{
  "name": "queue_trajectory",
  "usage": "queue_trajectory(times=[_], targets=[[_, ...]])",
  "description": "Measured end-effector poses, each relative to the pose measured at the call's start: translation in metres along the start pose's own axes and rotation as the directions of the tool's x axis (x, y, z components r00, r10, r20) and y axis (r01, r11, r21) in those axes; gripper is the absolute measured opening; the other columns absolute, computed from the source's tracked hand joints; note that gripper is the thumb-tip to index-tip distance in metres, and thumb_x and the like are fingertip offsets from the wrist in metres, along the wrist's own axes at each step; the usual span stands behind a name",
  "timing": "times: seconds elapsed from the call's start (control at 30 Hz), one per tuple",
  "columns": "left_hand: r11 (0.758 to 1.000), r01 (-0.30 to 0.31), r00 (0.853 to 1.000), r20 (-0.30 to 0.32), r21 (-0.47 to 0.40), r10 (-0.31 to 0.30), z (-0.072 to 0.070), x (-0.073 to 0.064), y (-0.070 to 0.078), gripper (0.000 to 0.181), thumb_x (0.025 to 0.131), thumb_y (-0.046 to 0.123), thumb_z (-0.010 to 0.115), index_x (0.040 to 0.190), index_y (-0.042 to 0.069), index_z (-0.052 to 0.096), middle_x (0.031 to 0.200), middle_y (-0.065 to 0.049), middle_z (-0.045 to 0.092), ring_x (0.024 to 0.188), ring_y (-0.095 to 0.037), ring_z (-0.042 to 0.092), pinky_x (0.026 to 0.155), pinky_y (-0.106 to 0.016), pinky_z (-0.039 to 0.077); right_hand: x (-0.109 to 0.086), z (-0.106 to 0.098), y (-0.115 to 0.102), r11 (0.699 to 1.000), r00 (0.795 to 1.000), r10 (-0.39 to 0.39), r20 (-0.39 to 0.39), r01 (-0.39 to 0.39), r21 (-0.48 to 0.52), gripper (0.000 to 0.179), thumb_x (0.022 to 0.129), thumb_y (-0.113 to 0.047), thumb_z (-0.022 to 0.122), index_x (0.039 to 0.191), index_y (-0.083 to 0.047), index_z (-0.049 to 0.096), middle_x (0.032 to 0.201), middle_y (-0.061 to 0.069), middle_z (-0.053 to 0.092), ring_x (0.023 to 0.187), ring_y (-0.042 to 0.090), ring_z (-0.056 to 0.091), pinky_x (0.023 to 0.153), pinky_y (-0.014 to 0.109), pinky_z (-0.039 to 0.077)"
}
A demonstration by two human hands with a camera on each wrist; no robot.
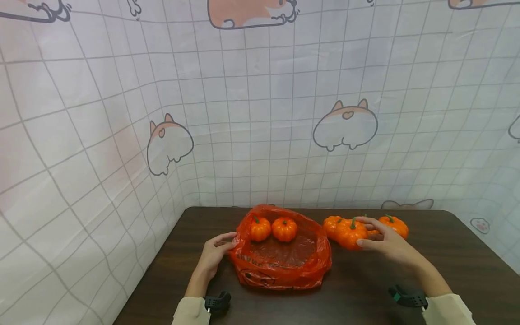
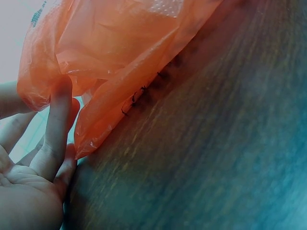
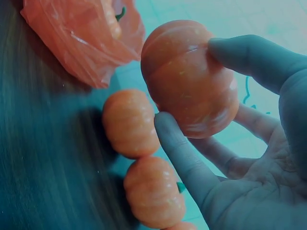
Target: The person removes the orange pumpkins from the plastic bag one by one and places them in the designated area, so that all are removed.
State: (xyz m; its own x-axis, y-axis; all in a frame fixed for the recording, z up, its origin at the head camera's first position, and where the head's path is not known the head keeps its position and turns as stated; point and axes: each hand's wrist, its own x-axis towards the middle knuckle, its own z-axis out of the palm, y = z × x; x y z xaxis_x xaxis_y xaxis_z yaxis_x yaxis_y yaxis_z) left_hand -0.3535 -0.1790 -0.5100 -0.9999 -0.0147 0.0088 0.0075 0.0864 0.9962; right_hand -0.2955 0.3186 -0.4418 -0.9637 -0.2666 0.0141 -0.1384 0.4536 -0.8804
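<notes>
A red plastic bag (image 1: 284, 275) stands on the table with its mouth spread wide. Two small orange pumpkins, a left one (image 1: 260, 229) and a right one (image 1: 285, 229), sit inside toward the back. My left hand (image 1: 215, 255) pinches the bag's left rim between thumb and fingers; in the left wrist view the thin film (image 2: 115, 52) drapes over the fingertips. To the right of the bag, my right hand (image 1: 386, 241) holds another small pumpkin (image 3: 189, 79) between thumb and fingers, raised above the table. Its green stem shows on top in the head view.
Behind the held pumpkin, more pumpkins rest on the dark wooden table (image 1: 357, 289), one close to the bag (image 1: 331, 225) and one farther right (image 1: 396, 225). A white grid-patterned cloth (image 1: 268, 135) hangs along the table's back and left sides.
</notes>
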Motion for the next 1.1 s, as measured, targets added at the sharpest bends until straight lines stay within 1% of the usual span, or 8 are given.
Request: queue_trajectory(times=[0.17,0.33,0.43,0.53,0.7,0.9,1.1], targets=[[1.0,0.004,1.0,-0.005,0.008,-0.004,0.001,-0.001,0.0,0.034,0.093,0.012,0.073,0.126,0.008,0.073,0.103,-0.007,0.075,0.089,-0.016,0.068,0.079,-0.031,0.054,0.001,-0.001,0.005,1.0,1.0,0.01,0.009,-0.01,0.003,0.076,0.099,-0.032,0.068,0.161,-0.014,0.029,0.156,0.034,0.026,0.135,0.051,0.046,0.095,0.056,0.054],[1.0,0.009,1.0,0.0,0.012,-0.009,0.0,-0.003,0.001,0.034,0.093,0.012,0.072,0.128,0.008,0.072,0.102,-0.007,0.075,0.088,-0.016,0.068,0.079,-0.032,0.054,0.002,0.0,0.013,1.0,1.0,0.012,0.017,-0.011,-0.005,0.076,0.098,-0.029,0.069,0.16,-0.01,0.031,0.157,0.037,0.026,0.127,0.043,0.052,0.091,0.052,0.056],[1.0,0.009,1.0,0.003,0.014,-0.009,0.0,-0.003,0.001,0.034,0.094,0.012,0.071,0.128,0.008,0.072,0.102,-0.006,0.075,0.089,-0.016,0.068,0.08,-0.031,0.054,0.002,-0.001,0.018,1.0,1.0,0.015,0.023,-0.015,-0.009,0.075,0.098,-0.029,0.069,0.16,-0.009,0.031,0.157,0.036,0.025,0.124,0.038,0.053,0.09,0.05,0.055],[1.0,0.006,1.0,0.003,0.012,-0.006,0.001,-0.002,0.001,0.035,0.094,0.012,0.071,0.128,0.008,0.072,0.103,-0.007,0.075,0.089,-0.016,0.068,0.08,-0.031,0.054,0.002,-0.003,0.021,1.0,0.999,0.013,0.03,-0.013,0.005,0.076,0.098,-0.028,0.07,0.16,-0.008,0.03,0.157,0.038,0.024,0.121,0.036,0.055,0.091,0.049,0.056],[1.0,0.005,1.0,0.004,0.009,-0.005,0.001,-0.002,0.002,0.035,0.093,0.012,0.072,0.128,0.008,0.072,0.104,-0.007,0.075,0.089,-0.016,0.068,0.08,-0.032,0.054,0.002,-0.005,0.027,0.998,0.999,-0.005,0.054,0.002,0.068,0.076,0.097,-0.022,0.07,0.159,-0.003,0.029,0.156,0.041,0.023,0.117,0.031,0.059,0.091,0.043,0.059],[1.0,0.001,1.0,0.004,0.008,-0.001,0.001,-0.001,0.001,0.035,0.093,0.011,0.071,0.128,0.007,0.072,0.102,-0.006,0.075,0.089,-0.016,0.068,0.079,-0.031,0.054,0.004,-0.007,0.036,0.994,0.997,-0.014,0.077,0.005,0.106,0.075,0.098,-0.02,0.069,0.158,-0.002,0.029,0.153,0.041,0.027,0.121,0.032,0.058,0.091,0.041,0.059],[1.0,-0.003,1.0,0.004,0.009,0.003,0.001,-0.001,0.001,0.035,0.093,0.011,0.072,0.128,0.007,0.072,0.1,-0.005,0.075,0.088,-0.016,0.068,0.079,-0.031,0.054,0.005,-0.007,0.043,0.993,0.997,-0.015,0.076,0.006,0.116,0.076,0.096,-0.018,0.071,0.157,0.001,0.03,0.152,0.043,0.025,0.122,0.035,0.058,0.089,0.039,0.06]])
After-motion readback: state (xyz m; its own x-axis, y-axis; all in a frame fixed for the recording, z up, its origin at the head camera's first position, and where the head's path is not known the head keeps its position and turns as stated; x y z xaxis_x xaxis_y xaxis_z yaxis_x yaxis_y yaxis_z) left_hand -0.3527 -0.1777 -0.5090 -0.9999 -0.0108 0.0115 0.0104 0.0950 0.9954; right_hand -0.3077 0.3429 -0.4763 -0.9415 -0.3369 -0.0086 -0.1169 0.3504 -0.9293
